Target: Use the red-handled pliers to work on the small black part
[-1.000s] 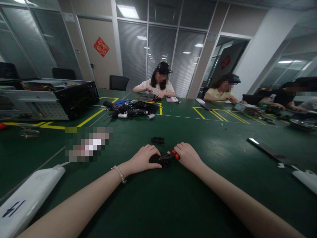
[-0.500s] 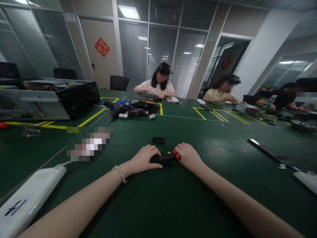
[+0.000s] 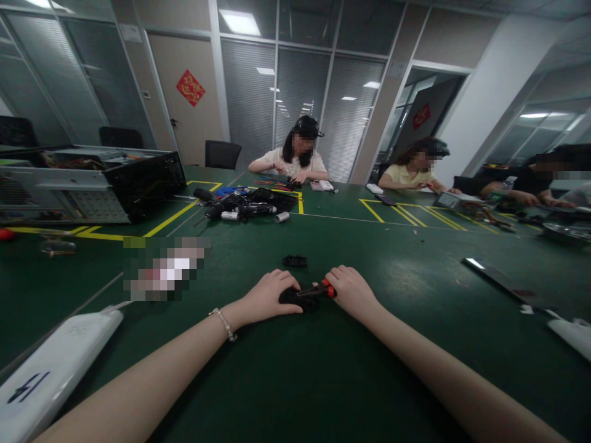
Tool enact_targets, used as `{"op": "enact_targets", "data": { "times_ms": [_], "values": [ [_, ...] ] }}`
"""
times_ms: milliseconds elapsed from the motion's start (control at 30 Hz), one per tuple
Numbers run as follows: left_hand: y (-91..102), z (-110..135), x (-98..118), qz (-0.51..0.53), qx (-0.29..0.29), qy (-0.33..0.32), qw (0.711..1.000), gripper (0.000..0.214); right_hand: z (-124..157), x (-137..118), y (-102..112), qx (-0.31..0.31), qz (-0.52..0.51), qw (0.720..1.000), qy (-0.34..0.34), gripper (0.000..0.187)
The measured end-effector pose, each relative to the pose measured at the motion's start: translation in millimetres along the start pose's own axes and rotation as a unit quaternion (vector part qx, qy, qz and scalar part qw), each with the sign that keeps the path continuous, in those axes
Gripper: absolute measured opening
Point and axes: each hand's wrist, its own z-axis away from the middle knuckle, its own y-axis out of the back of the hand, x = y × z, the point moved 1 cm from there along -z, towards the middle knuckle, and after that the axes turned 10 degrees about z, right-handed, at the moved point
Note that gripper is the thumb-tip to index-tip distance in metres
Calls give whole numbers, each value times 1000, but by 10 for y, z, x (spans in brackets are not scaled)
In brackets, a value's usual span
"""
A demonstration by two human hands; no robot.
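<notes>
My left hand [image 3: 270,295] is closed around a small black plastic part [image 3: 290,296], holding it low over the green table. The part's exact kind is unclear. In my right hand [image 3: 351,289] are red-handled pliers [image 3: 318,291], their dark nose pointing left and reaching the black part. Whether the jaws bite on it is too dark to tell. Just beyond my hands a separate black plastic piece [image 3: 294,261] lies on the table.
An opened computer case [image 3: 83,187] stands at the back left. Ahead lies a heap of tools and black parts [image 3: 253,203]. A white power bank-like block [image 3: 60,363] is by my left forearm, a dark flat panel [image 3: 496,280] to the right. Co-workers [image 3: 300,154] sit across the table.
My hands and the pliers stay almost in place. The co-worker at the far right has shifted their hands slightly.
</notes>
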Motion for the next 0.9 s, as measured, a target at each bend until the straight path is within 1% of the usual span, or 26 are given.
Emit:
{"op": "enact_targets", "data": {
  "times_ms": [200,433,700,900],
  "values": [
    [-1,0,10,-8,1,-3,1000,37,-1,6,-20,7,0,1000,15,12],
    [7,7,29,-2,1,2,1000,37,2,2,6,4,3,1000,5,11],
    [29,12,37,6,-6,9,1000,36,-5,2,29,-2,-10,1000,13,11],
    [11,10,16,1,-1,1,1000,36,-10,-12,54,-2,-7,1000,6,11]
  ]
}}
